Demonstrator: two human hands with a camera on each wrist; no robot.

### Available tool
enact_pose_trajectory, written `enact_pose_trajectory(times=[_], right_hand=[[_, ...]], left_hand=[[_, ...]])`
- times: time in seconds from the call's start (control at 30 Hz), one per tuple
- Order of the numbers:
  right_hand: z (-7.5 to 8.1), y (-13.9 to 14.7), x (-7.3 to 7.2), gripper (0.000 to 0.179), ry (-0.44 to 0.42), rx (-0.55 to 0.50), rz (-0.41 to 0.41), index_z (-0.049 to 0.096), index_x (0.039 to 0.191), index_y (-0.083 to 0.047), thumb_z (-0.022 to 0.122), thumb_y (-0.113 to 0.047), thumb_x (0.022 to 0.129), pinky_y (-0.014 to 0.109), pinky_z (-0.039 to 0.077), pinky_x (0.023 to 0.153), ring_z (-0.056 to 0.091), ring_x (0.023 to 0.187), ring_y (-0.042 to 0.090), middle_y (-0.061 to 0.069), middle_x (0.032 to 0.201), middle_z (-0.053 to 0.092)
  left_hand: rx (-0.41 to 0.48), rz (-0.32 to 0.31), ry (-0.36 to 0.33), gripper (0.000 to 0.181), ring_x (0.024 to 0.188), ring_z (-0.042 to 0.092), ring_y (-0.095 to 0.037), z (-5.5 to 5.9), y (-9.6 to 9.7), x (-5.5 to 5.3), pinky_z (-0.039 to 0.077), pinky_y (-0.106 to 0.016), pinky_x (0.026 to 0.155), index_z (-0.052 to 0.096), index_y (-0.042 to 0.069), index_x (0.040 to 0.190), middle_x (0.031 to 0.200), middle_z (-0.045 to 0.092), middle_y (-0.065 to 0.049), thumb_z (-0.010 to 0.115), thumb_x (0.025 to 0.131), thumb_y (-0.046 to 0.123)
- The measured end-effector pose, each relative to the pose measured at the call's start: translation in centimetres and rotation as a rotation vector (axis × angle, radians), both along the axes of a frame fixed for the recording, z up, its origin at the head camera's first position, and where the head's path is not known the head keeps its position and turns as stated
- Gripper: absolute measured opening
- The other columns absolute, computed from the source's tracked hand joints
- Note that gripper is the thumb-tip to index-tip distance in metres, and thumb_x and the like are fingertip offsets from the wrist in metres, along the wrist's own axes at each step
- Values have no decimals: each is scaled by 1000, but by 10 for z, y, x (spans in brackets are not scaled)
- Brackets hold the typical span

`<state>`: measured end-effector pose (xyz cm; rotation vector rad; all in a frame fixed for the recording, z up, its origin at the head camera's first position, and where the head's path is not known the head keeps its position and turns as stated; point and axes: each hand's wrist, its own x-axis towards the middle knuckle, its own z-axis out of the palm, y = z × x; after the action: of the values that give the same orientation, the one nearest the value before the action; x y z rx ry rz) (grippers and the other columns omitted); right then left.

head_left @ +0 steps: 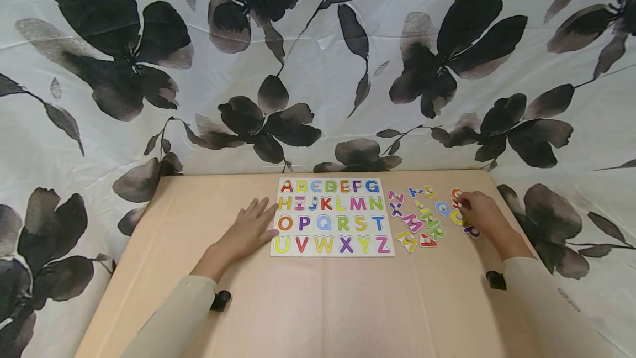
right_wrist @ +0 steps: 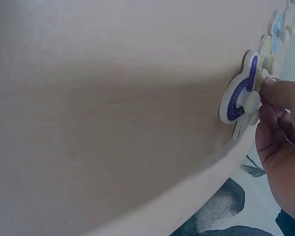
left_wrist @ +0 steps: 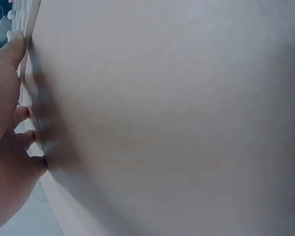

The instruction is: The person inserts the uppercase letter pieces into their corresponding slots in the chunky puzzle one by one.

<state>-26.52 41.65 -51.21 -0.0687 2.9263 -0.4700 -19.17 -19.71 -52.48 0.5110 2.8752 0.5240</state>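
A white alphabet puzzle board (head_left: 328,240) with rows of coloured letters lies on the table. At its left edge rests my left hand (head_left: 250,224), fingers spread, with the thumb right at the board's edge in the left wrist view. My right hand (head_left: 481,214) is over the loose letters to the right of the board. Its thumb and fingertips pinch a red-orange letter piece (head_left: 455,194), partly hidden by the fingers. Close below that hand lies a purple letter piece (right_wrist: 242,98) with a white knob; a yellow letter piece (head_left: 456,217) is beside it.
Several loose letter pieces, among them a blue ring-shaped one (head_left: 443,209), a green one (head_left: 435,230) and a red one (head_left: 428,241), lie between board and right hand. The beige table (head_left: 323,303) ends at a floral cloth (head_left: 348,70) behind.
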Motion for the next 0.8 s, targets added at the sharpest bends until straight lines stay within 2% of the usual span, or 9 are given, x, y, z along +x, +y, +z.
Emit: enact_pose_trajectory(times=[0.13,0.33,0.6,0.8], right_hand=[[1,-1,1,24,16,6,5,63,119,7,67,-2,98,48,55,78,57,87,32,23,100,59],[9,-8,1,24,104,7,76,65,116,8,69,-5,96,53,56,82,60,88,33,22,99,63],[29,-43,5,18,150,-12,132,66,111,7,70,0,95,54,57,85,64,92,36,23,101,65],[34,-71,9,17,145,-24,166,68,111,4,71,-2,95,51,58,86,65,94,33,20,104,66]], left_hand=[[-3,-1,-4,75,158,15,-48,-1,0,-1,16,-72,122,33,15,163,171,21,-20,61,102,48],[-4,-2,8,75,157,15,-48,-2,-1,0,17,-73,122,33,15,163,171,22,-21,61,102,48],[3,-13,12,75,157,16,-49,0,-3,2,17,-73,122,34,15,163,170,23,-21,62,101,47],[2,-27,13,74,156,17,-50,-1,-5,2,18,-74,121,34,14,162,170,23,-22,61,102,47]])
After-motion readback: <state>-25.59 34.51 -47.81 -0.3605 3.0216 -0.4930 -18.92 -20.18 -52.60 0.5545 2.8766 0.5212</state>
